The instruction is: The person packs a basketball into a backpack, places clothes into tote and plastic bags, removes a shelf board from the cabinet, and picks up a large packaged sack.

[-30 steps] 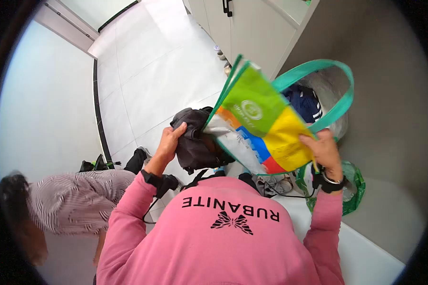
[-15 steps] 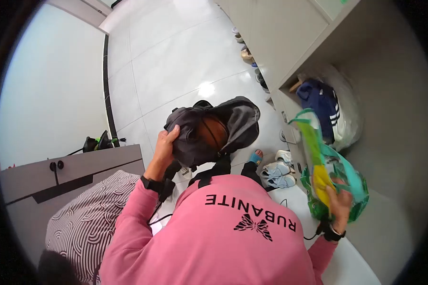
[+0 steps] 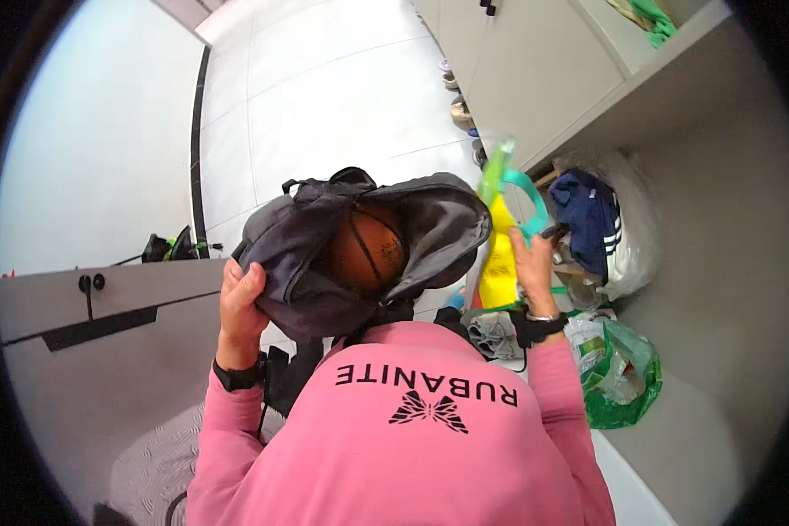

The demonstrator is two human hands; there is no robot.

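Note:
A dark grey backpack [image 3: 289, 237] hangs open in front of my body, a brown basketball [image 3: 366, 250] showing inside it. My left hand [image 3: 242, 307] grips the backpack's left side, thumb on the fabric. On the right, my right hand [image 3: 535, 267] is closed on a folded shopping bag [image 3: 500, 254] with yellow and green panels and a teal handle. The shopping bag stands beside the backpack's open flap, slightly blurred at its top.
Below right sits a green plastic bag [image 3: 627, 377]. A navy garment [image 3: 579, 219] in clear plastic lies in the cabinet recess. Shoes [image 3: 493, 335] stand on the floor. A grey drawer unit [image 3: 149, 302] and a patterned garment [image 3: 167, 456] are at the left.
The shopping bag has swung right and down, then back up beside the backpack, and is now folded narrow. The backpack is raised nearer and its opening shows the ball. The other person has mostly left view.

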